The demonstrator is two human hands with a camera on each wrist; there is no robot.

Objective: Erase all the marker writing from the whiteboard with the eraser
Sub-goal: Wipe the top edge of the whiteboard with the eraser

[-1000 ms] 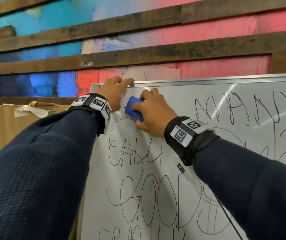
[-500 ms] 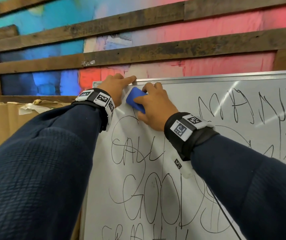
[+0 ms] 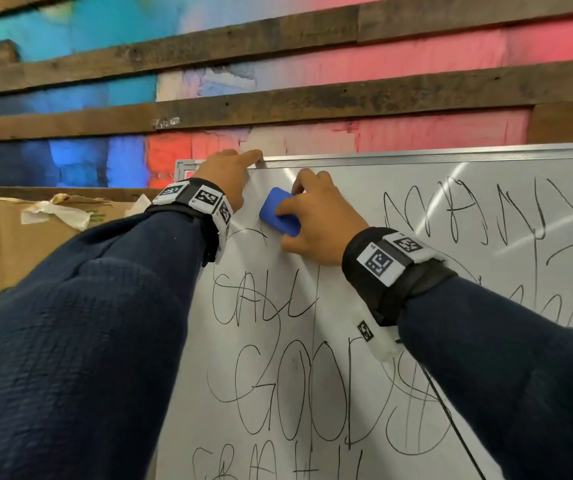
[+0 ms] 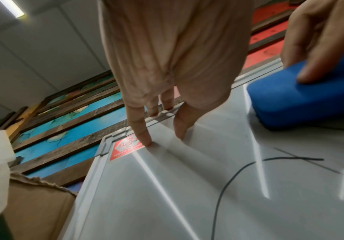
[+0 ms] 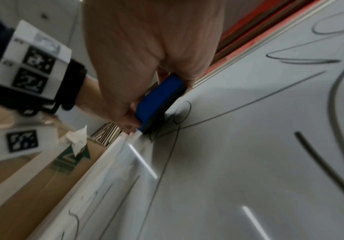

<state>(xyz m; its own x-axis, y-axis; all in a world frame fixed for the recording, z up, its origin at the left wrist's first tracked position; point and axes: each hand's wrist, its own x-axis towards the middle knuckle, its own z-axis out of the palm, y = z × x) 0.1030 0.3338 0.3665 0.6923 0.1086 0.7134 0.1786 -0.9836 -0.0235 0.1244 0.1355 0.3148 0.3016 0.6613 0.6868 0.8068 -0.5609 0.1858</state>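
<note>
Rough wooden slats over blue and red paint back the glossy whiteboard (image 3: 416,341). Right hand (image 3: 316,220) fingers curl round a blue, rounded foam eraser (image 3: 280,216), its flat face pressed to the board near the upper left corner, among black marker loops (image 3: 278,386). Left hand (image 3: 224,176) fingers lie straight, tips on the ribbed metal top frame (image 3: 416,157). Creased brown cardboard (image 3: 18,244) sits at frame left.

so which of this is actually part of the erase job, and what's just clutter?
Job:
whiteboard
blue eraser, gripped by right hand
marker writing
left hand, fingers on the board's top edge

Lying about:
cardboard box left of the board
torn white tape on it
painted plank wall behind
</note>
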